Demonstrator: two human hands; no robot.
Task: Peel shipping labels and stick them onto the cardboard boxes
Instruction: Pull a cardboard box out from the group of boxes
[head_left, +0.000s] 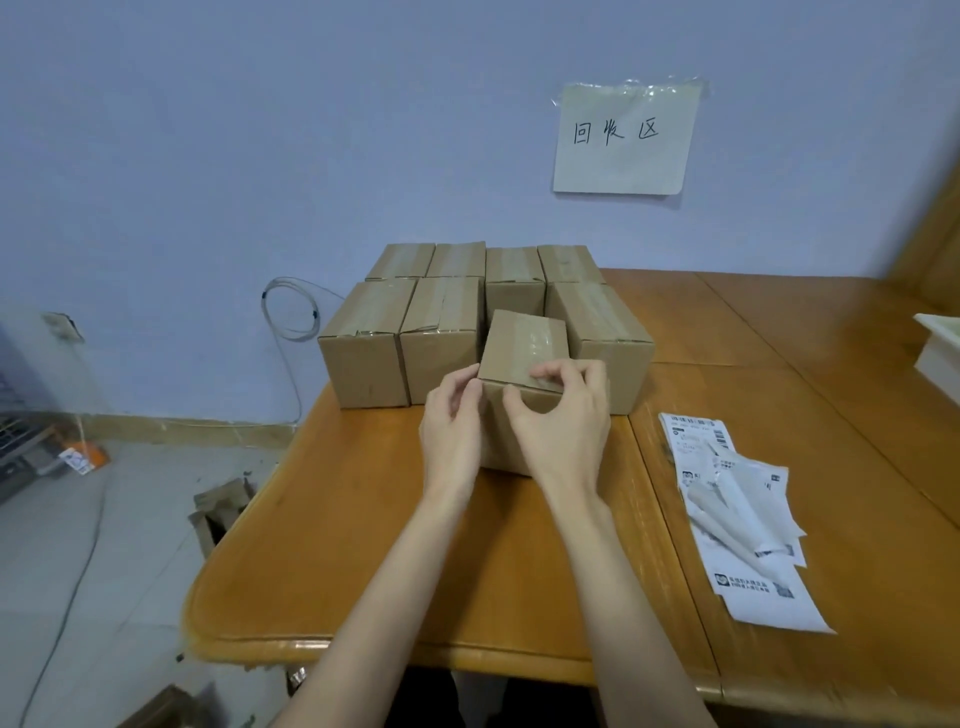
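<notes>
A small cardboard box (522, 345) stands on the wooden table (363, 545), just before a cluster of seven taped boxes (441, 332). The left hand (451, 431) grips its left side with curled fingers; the right hand (563, 415) curls over its top front edge. Shipping labels (737, 514) lie apart at right.
</notes>
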